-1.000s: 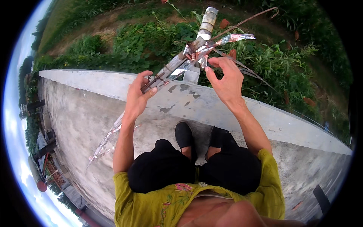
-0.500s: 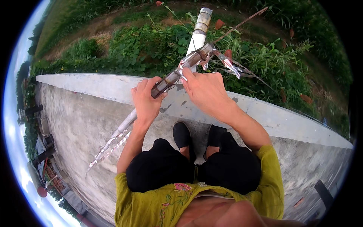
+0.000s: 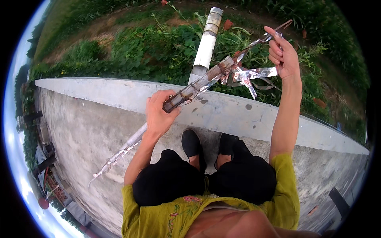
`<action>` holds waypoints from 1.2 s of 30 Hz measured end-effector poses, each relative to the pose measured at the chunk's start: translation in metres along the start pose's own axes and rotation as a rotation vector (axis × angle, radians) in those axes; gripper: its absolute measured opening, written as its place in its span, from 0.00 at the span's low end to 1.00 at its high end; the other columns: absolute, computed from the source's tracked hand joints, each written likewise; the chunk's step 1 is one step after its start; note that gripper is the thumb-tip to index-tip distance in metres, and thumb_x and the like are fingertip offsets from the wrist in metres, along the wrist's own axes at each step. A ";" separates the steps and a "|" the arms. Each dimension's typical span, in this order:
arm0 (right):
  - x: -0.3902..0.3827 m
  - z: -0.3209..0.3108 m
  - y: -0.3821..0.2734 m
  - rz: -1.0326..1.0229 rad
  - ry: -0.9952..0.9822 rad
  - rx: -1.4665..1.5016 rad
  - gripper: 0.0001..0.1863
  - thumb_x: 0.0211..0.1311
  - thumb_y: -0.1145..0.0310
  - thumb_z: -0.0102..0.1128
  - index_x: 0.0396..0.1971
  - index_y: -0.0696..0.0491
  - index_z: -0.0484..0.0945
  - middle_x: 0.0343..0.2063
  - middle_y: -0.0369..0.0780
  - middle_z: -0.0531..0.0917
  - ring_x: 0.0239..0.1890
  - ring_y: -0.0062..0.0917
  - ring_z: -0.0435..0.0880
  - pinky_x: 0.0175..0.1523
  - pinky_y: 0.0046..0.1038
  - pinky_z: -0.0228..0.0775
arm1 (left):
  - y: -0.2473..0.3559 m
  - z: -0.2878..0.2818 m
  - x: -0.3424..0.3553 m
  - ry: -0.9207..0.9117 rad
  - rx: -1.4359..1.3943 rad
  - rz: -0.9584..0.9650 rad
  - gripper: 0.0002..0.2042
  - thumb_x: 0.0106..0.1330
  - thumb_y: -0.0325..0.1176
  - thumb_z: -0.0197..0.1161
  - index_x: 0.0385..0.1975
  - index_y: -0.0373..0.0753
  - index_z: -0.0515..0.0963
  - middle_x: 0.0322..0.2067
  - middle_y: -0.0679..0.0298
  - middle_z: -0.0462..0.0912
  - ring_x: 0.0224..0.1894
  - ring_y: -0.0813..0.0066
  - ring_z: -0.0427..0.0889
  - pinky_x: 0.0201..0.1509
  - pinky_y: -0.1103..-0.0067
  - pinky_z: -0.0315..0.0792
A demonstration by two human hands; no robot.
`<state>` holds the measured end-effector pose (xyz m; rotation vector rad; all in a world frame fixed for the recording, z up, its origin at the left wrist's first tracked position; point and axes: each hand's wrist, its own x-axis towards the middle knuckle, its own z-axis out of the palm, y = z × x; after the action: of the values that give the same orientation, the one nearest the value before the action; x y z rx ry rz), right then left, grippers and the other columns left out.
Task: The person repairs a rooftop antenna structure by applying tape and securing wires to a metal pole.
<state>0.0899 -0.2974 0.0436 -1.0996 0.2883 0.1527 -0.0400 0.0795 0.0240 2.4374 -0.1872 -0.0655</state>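
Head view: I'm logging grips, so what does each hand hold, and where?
Left hand grips the foil-wrapped rod mid-length; right hand pinches a foil strip end.

A rusty brown metal rod carries shiny silver foil strips. The upright plastic pipe is white, the concrete ledge pale grey, the shirt sleeve yellow-green.

Right hand lifted away — foil strip pulled off the rod, stretched up-right
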 end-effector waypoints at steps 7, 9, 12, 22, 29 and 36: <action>-0.022 -0.036 0.009 -0.151 0.270 -0.326 0.21 0.68 0.65 0.55 0.57 0.61 0.73 0.20 0.28 0.67 0.20 0.11 0.61 0.24 0.18 0.54 | -0.002 -0.011 0.012 0.034 -0.068 -0.120 0.22 0.43 0.27 0.71 0.42 0.39 0.77 0.27 0.67 0.72 0.32 0.73 0.70 0.42 0.79 0.68; -0.025 -0.028 0.012 -0.296 0.408 -0.598 0.23 0.63 0.66 0.63 0.57 0.58 0.74 0.28 0.32 0.77 0.29 0.15 0.73 0.32 0.19 0.64 | -0.002 -0.011 0.015 0.045 -0.088 -0.130 0.21 0.42 0.25 0.70 0.41 0.39 0.77 0.26 0.68 0.70 0.31 0.75 0.67 0.41 0.81 0.67; -0.044 -0.004 0.018 -0.650 0.414 -0.903 0.23 0.53 0.72 0.68 0.52 0.52 0.78 0.40 0.34 0.80 0.38 0.21 0.75 0.45 0.25 0.70 | -0.001 -0.016 0.019 0.056 -0.123 -0.157 0.21 0.42 0.25 0.70 0.41 0.38 0.77 0.25 0.68 0.70 0.30 0.76 0.67 0.40 0.81 0.67; -0.061 0.066 0.106 -0.797 -0.270 -1.282 0.07 0.43 0.72 0.69 0.24 0.52 0.80 0.34 0.34 0.77 0.42 0.31 0.73 0.49 0.34 0.63 | -0.002 -0.027 0.029 0.100 -0.117 -0.146 0.21 0.44 0.25 0.67 0.42 0.39 0.76 0.21 0.67 0.69 0.23 0.79 0.68 0.30 0.82 0.66; -0.053 0.076 0.099 -0.961 0.087 -1.184 0.08 0.44 0.72 0.69 0.26 0.51 0.78 0.34 0.34 0.76 0.43 0.32 0.73 0.50 0.35 0.63 | -0.007 -0.029 0.028 0.081 -0.179 -0.169 0.20 0.44 0.25 0.68 0.41 0.38 0.76 0.22 0.69 0.68 0.24 0.81 0.67 0.31 0.83 0.65; -0.050 0.025 0.111 -0.515 -0.014 -1.633 0.06 0.46 0.69 0.64 0.25 0.53 0.84 0.30 0.37 0.81 0.40 0.32 0.75 0.49 0.36 0.64 | -0.008 -0.034 0.033 0.097 -0.180 -0.165 0.21 0.43 0.25 0.69 0.42 0.39 0.77 0.23 0.70 0.68 0.25 0.82 0.67 0.32 0.83 0.66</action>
<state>0.0165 -0.2244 -0.0251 -2.7400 -0.2415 -0.1181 -0.0029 0.1021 0.0448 2.2661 0.0614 -0.0356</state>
